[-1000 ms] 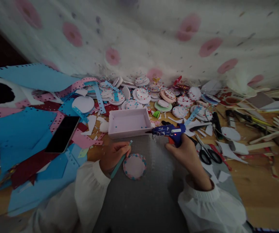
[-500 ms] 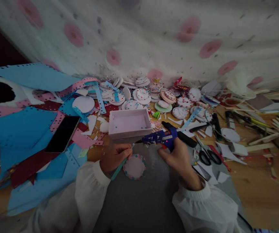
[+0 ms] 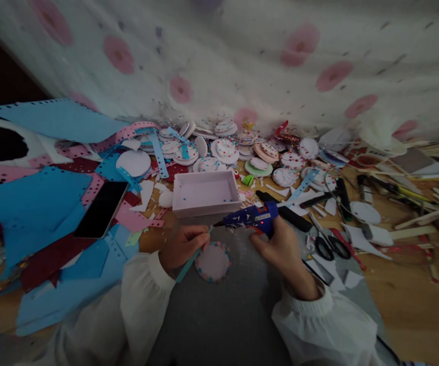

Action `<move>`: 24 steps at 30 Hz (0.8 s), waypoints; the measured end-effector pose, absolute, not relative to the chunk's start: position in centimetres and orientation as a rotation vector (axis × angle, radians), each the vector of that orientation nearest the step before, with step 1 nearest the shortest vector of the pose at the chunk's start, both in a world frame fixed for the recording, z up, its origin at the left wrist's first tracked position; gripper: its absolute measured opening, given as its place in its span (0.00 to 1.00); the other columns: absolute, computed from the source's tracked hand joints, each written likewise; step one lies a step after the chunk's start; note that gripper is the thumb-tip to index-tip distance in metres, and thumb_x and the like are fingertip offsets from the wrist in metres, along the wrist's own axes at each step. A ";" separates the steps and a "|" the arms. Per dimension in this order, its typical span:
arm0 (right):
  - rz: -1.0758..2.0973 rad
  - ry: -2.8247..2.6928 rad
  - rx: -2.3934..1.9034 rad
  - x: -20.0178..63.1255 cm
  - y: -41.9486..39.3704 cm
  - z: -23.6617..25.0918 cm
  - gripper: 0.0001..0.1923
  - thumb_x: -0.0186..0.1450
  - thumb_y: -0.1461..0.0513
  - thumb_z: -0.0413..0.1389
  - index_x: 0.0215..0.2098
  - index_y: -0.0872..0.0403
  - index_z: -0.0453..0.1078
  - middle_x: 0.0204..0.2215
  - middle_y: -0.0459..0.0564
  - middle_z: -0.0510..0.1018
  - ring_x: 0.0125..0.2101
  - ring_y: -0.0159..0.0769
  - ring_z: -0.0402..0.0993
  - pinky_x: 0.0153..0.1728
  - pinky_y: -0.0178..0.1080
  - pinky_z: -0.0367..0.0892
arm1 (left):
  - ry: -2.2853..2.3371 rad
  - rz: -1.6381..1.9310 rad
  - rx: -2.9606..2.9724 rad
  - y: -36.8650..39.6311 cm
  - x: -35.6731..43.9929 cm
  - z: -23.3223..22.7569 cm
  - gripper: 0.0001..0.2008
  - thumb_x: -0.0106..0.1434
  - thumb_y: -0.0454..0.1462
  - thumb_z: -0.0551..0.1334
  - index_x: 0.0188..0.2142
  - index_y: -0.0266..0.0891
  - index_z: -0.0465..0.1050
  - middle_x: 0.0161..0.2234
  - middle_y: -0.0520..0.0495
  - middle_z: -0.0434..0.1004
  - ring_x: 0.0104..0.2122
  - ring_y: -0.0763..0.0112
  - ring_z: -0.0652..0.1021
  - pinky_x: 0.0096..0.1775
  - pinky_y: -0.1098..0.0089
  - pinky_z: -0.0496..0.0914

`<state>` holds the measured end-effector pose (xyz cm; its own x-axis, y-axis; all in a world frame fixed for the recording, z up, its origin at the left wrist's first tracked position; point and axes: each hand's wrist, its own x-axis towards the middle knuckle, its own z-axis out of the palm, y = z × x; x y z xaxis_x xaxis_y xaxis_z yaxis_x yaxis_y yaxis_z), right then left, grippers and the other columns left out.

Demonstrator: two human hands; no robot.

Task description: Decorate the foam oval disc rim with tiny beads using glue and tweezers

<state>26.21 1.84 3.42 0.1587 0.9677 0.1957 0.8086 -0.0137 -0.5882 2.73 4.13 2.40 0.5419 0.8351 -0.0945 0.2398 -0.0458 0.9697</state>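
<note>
My left hand (image 3: 184, 245) pinches a thin light-blue strip (image 3: 187, 266), which slants down past my palm. In my right hand (image 3: 280, 246) is a blue glue gun (image 3: 259, 218), its small red light lit. The gun's dark nozzle points left and sits at the upper tip of the strip, by my left fingertips; whether they touch I cannot tell. Just below and between my hands, a round white disc (image 3: 213, 262) edged with pink and blue dots lies on the grey mat (image 3: 219, 320). Behind my hands stands a shallow white box (image 3: 206, 208) with a few blue dots inside.
Decorated paper discs (image 3: 227, 150) are heaped along the curtain. To the left lie blue foam sheets (image 3: 32, 203) and a phone (image 3: 100, 210). Black-handled scissors (image 3: 331, 246), a hammer (image 3: 341, 198), paper scraps and wooden sticks (image 3: 413, 231) cover the right side.
The whole view has shifted slightly to the right. My hands hold nearly the same pose, with the nozzle still at the strip's tip.
</note>
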 end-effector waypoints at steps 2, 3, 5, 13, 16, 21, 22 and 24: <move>0.345 -1.694 -1.853 26.2 1.8 3.4 0.16 0.51 0.58 0.52 0.38 0.53 0.68 0.21 0.44 0.70 0.20 0.34 0.62 0.23 0.36 0.56 | 0.939 0.621 1.578 4.1 2.8 2.6 0.15 0.62 0.36 0.52 0.18 0.37 0.60 0.20 0.53 0.62 0.23 0.75 0.65 0.29 0.72 0.60; 0.340 -1.703 -1.850 26.2 1.8 3.4 0.16 0.51 0.58 0.52 0.38 0.53 0.68 0.21 0.44 0.70 0.20 0.34 0.63 0.23 0.36 0.56 | 0.939 0.620 1.575 4.1 2.8 2.6 0.15 0.61 0.36 0.52 0.18 0.37 0.60 0.20 0.53 0.62 0.23 0.75 0.65 0.29 0.72 0.60; 0.323 -1.725 -1.857 26.2 1.8 3.5 0.17 0.51 0.58 0.52 0.39 0.53 0.68 0.21 0.44 0.70 0.20 0.34 0.63 0.23 0.36 0.56 | 0.932 0.619 1.573 4.1 2.8 2.7 0.15 0.61 0.36 0.52 0.18 0.37 0.60 0.20 0.53 0.62 0.23 0.75 0.65 0.29 0.72 0.59; 0.325 -1.767 -2.106 27.0 2.2 3.7 0.16 0.53 0.55 0.55 0.38 0.54 0.68 0.21 0.47 0.72 0.21 0.37 0.67 0.21 0.35 0.53 | 0.939 0.653 1.534 4.0 2.9 2.8 0.17 0.63 0.37 0.53 0.18 0.37 0.62 0.21 0.53 0.63 0.24 0.75 0.66 0.31 0.71 0.60; 0.467 -1.816 -2.097 27.7 2.4 2.9 0.15 0.56 0.53 0.55 0.36 0.54 0.67 0.22 0.49 0.74 0.22 0.38 0.70 0.21 0.35 0.55 | 0.963 0.685 1.459 4.0 2.9 2.4 0.17 0.63 0.37 0.53 0.18 0.37 0.65 0.21 0.53 0.64 0.24 0.75 0.66 0.30 0.72 0.60; 0.279 -1.807 -1.975 28.0 2.7 2.5 0.18 0.58 0.50 0.57 0.36 0.55 0.68 0.29 0.54 0.75 0.31 0.45 0.73 0.32 0.42 0.65 | 0.993 0.750 1.309 3.9 3.0 1.8 0.17 0.63 0.38 0.53 0.19 0.36 0.68 0.22 0.51 0.66 0.25 0.74 0.67 0.31 0.73 0.62; 0.152 -1.770 -1.910 27.8 2.7 2.7 0.17 0.58 0.50 0.58 0.36 0.55 0.68 0.30 0.54 0.75 0.34 0.46 0.72 0.35 0.45 0.65 | 1.000 0.762 1.287 3.9 3.0 1.9 0.17 0.63 0.39 0.53 0.19 0.35 0.69 0.22 0.51 0.66 0.24 0.74 0.67 0.30 0.73 0.62; -0.026 -1.714 -1.696 27.0 2.5 3.3 0.12 0.61 0.55 0.57 0.37 0.54 0.68 0.33 0.55 0.75 0.37 0.46 0.71 0.39 0.47 0.66 | 1.026 0.768 1.256 4.0 3.2 2.6 0.18 0.62 0.40 0.53 0.20 0.35 0.70 0.21 0.50 0.67 0.23 0.73 0.67 0.28 0.73 0.62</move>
<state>27.00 2.47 3.26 0.1181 0.8653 0.4871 0.8798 0.1363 -0.4554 3.24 3.97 2.64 0.3768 0.9063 -0.1916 0.0718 0.1777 0.9815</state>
